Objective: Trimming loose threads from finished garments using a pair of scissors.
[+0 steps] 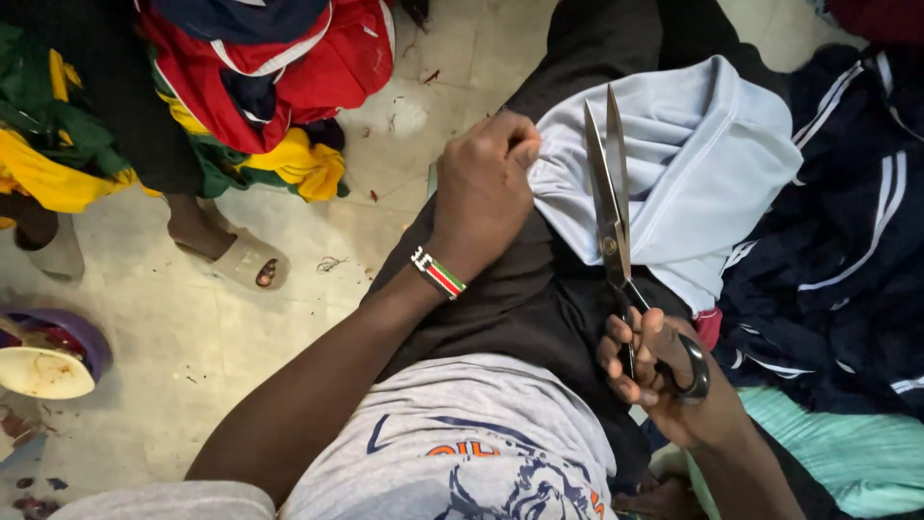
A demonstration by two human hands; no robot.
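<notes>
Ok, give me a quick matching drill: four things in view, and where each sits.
1 scissors
2 pale blue cloth
3 beaded wristband
4 sandal

a on the floor tiles, upper left
b on the left wrist
c in the right hand
d pinched by the left hand, over the lap

Pairs: 1-c, 2-d, 3-b, 4-a

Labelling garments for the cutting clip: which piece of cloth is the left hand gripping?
The pale grey-blue garment on the lap. The left hand pinches its edge beside the scissors held by the right hand. The navy white-striped garment and the red pile lie untouched.
</notes>
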